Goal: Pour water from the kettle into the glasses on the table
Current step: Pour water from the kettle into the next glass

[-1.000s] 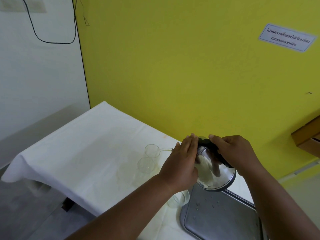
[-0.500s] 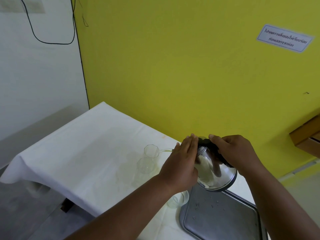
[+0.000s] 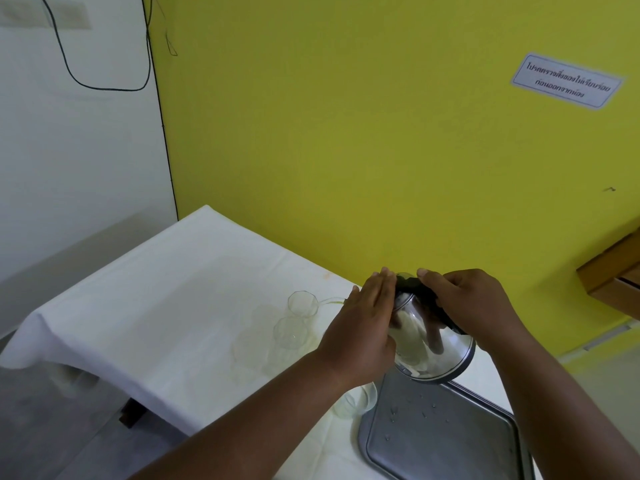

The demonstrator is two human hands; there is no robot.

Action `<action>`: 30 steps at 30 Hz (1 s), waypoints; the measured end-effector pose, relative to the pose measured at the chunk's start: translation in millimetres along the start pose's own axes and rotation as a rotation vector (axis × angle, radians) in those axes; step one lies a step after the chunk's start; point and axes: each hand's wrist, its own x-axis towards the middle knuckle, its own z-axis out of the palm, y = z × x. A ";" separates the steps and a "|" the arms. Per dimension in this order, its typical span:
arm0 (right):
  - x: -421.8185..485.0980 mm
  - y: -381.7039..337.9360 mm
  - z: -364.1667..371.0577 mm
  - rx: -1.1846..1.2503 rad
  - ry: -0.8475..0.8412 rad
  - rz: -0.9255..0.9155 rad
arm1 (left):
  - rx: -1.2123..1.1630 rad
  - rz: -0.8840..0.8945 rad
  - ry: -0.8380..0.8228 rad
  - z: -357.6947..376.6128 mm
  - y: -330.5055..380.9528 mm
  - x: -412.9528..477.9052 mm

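A shiny steel kettle (image 3: 433, 344) with a black handle is tipped to the left above the white-clothed table (image 3: 156, 299). My right hand (image 3: 474, 306) grips its black handle. My left hand (image 3: 363, 334) lies flat against the kettle's left side. A thin stream of water (image 3: 330, 301) runs from the spout into the far clear glass (image 3: 303, 303). A second clear glass (image 3: 289, 332) stands just in front of it. A third glass (image 3: 356, 401) shows partly below my left wrist, beside the tray.
A metal tray (image 3: 443, 441) with water drops lies on the table at the lower right, under the kettle. The yellow wall runs close behind the table. A wooden shelf (image 3: 613, 271) juts from the right. The table's near edge drops off at the left.
Almost nothing has moved. Both hands hold the kettle in the same tilted pose, and the stream keeps running into the far glass.
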 end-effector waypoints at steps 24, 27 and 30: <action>-0.2 2.7 4.5 0.023 0.001 0.013 | 0.009 0.002 0.002 0.5 -2.1 -1.0; 1.2 3.5 5.2 0.020 0.000 0.009 | 0.010 -0.001 0.001 0.9 -3.0 -0.9; 2.8 5.3 6.3 0.042 -0.003 0.004 | 0.011 -0.003 0.000 1.6 -3.9 -0.6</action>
